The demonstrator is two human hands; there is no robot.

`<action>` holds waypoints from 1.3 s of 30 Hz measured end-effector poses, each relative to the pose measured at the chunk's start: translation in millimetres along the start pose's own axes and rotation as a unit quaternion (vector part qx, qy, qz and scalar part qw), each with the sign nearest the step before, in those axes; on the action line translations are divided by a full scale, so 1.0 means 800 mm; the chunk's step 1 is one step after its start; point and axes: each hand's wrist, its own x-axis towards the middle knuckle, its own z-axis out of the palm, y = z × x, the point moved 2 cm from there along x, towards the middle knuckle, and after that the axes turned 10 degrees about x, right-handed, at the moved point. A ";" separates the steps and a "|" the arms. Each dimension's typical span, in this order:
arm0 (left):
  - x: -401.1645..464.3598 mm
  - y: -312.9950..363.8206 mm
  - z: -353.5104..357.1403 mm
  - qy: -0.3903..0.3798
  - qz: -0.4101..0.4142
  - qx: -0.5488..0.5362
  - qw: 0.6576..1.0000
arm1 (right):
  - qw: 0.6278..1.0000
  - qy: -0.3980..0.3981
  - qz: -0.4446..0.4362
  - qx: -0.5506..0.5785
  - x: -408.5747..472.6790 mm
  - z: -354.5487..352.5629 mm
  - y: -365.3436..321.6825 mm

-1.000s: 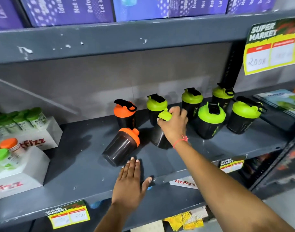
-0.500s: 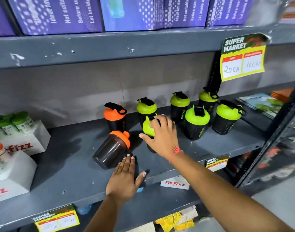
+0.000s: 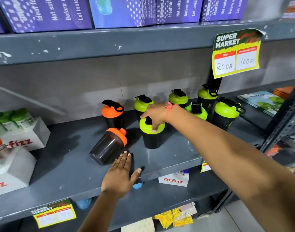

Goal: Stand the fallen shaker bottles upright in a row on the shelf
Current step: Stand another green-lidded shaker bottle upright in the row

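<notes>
Shelf [image 3: 63, 164]: open grey surface at 9 o'clock of the bottles, front edge under the left hand [image 3: 119, 175], which lies flat, fingers released. Six green-lid bottles stand upright; one orange-lid bottle [image 3: 113, 113] stands, one fallen bottle [image 3: 108, 146] lies with its long axis running 7 to 1 o'clock, lid toward 1. Right hand [image 3: 156, 114] fingers rest on the nearest green bottle [image 3: 151, 136], grasp uncertain.

Matt grey painted metal shelf [image 3: 63, 166], chipped at the 12 o'clock edge. Glossy smooth plastic on fallen shaker bottle [image 3: 106, 148]. Shiny paper price tag [image 3: 236, 54] at 2 o'clock.
</notes>
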 end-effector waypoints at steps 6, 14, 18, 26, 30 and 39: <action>0.000 0.002 -0.002 0.004 -0.003 0.000 1.000 | 0.995 0.096 0.006 -0.033 -0.027 -0.006 -0.019; -0.001 0.003 -0.003 0.008 -0.006 0.011 1.000 | 0.998 -0.049 -0.047 0.017 -0.033 -0.009 0.007; 0.000 0.004 -0.004 0.008 -0.009 0.013 1.000 | 0.998 0.012 -0.037 0.050 -0.036 -0.011 0.006; -0.001 0.004 -0.003 0.008 -0.013 0.011 1.000 | 0.996 0.034 0.086 0.015 -0.024 -0.006 -0.002; -0.001 0.003 -0.003 0.009 -0.014 0.010 1.000 | 0.997 -0.038 0.047 0.056 -0.020 -0.020 0.006; -0.001 0.004 -0.004 0.024 -0.016 0.006 1.000 | 0.997 0.004 -0.016 0.080 -0.015 -0.008 0.003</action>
